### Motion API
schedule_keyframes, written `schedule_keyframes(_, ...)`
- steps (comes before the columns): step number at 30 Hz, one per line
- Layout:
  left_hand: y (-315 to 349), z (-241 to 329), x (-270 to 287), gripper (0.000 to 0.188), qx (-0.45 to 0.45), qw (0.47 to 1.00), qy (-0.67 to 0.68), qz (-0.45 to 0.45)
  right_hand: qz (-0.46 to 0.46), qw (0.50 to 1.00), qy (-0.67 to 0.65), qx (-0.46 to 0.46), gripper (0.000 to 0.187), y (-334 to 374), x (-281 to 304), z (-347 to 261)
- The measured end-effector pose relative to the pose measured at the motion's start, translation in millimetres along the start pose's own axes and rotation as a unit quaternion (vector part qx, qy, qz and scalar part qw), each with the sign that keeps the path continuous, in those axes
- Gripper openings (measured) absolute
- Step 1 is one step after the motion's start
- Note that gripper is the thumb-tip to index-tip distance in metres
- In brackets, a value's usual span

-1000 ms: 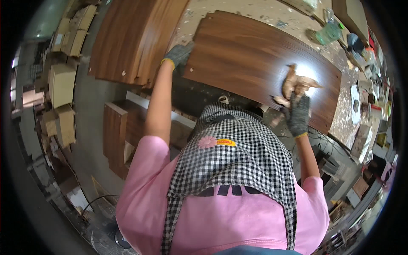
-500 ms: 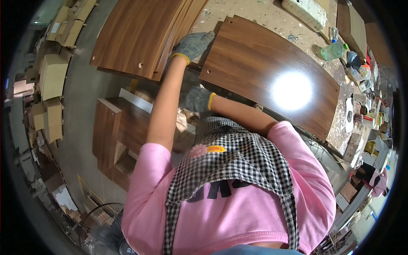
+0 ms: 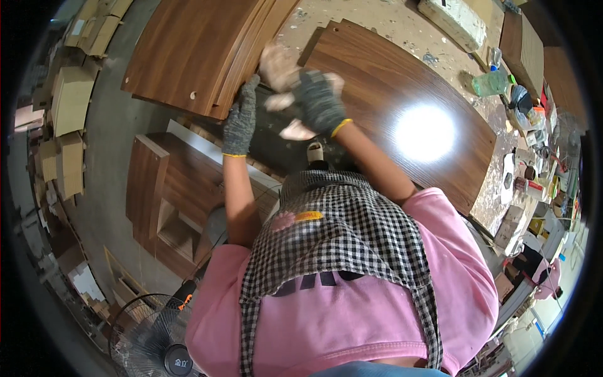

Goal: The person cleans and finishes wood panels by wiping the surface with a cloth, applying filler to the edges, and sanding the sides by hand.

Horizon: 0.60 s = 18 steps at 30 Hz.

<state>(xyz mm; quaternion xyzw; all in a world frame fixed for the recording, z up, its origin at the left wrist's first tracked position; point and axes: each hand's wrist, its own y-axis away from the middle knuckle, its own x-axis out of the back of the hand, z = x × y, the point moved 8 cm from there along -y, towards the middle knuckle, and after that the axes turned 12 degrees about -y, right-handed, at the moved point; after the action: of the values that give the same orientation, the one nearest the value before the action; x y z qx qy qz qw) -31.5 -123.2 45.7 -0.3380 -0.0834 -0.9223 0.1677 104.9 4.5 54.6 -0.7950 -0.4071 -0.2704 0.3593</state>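
My right hand [image 3: 319, 103], in a grey knit glove with a yellow cuff, is closed on a crumpled pinkish rag [image 3: 277, 66]. Motion blurs the rag, which flares out over the gap between two groups of brown wood-grain boards. In a matching glove, my left hand [image 3: 240, 122] lies along the near corner of the stacked boards [image 3: 188, 50] on the left. Its fingers are stretched out against the stack's side edges. To the right, a wood-grain panel [image 3: 402, 94] with small corner holes lies on the worktable, reflecting a bright light.
A wooden cabinet-like piece [image 3: 147, 182] stands on the floor at left, with a fan [image 3: 157, 339] nearer me. On the worktable [image 3: 314, 19] are a green-tinted bottle [image 3: 493, 83], a white block [image 3: 453, 22] and assorted clutter at right. Cardboard stacks [image 3: 75, 100] line the far left.
My left hand has drawn back toward me along the stack's edge. My right hand has risen from below the table edge, swinging the rag up and forward.
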Motion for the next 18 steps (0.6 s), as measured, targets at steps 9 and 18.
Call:
schedule_keyframes(9, -25.6, -4.1, -30.1, 0.048, -0.045, 0.917, -0.396, 0.020, -0.142, 0.989, -0.014, 0.041, 0.054, 127.7, 84.0, -35.9)
schedule_keyframes(18, -25.0, -15.4, -88.9, 0.052, 0.186, 0.979, -0.031, -0.075, 0.218, 0.689, 0.414, -0.554, 0.069, 495.6, 311.1, 113.9)
